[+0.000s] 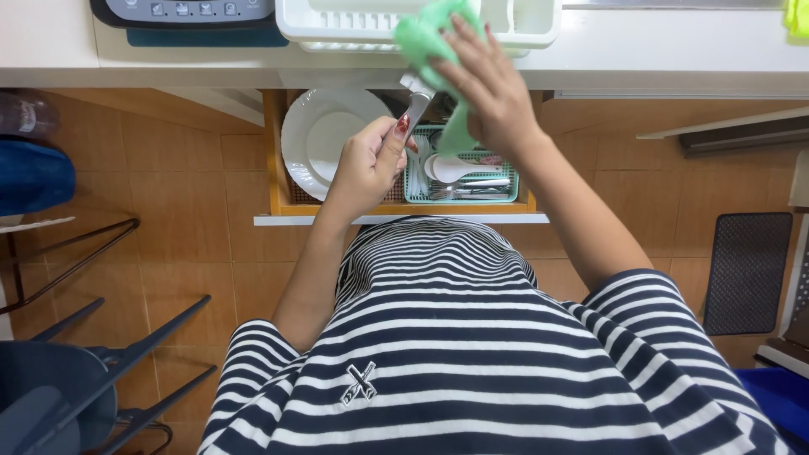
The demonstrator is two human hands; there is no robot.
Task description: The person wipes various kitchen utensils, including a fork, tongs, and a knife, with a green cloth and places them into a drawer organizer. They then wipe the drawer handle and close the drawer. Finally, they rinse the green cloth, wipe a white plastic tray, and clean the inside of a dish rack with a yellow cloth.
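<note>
A metal utensil (416, 105) slants up and away from the left hand (368, 164), fist closed around its handle. The right hand (489, 88) clamps a green cloth (431, 38) over its upper end, above an open drawer (278, 181) holding a white plate (324, 135).

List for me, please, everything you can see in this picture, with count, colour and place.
utensil: one, silver metal, handle in the left hand, upper end wrapped in the cloth
cloth: one, green, held in the right hand over the utensil
plate: at least one, white, left side of the open drawer
cutlery basket: one, teal, right side of the drawer, holding white spoons and metal cutlery
drawer: one, orange-brown wood, pulled open under the counter
dish rack: one, white, on the counter
appliance: one, dark with grey buttons, counter top left
mat: one, dark, floor at right
shirt: one, navy and white stripes
left hand: grips the utensil handle
right hand: presses the cloth
</note>
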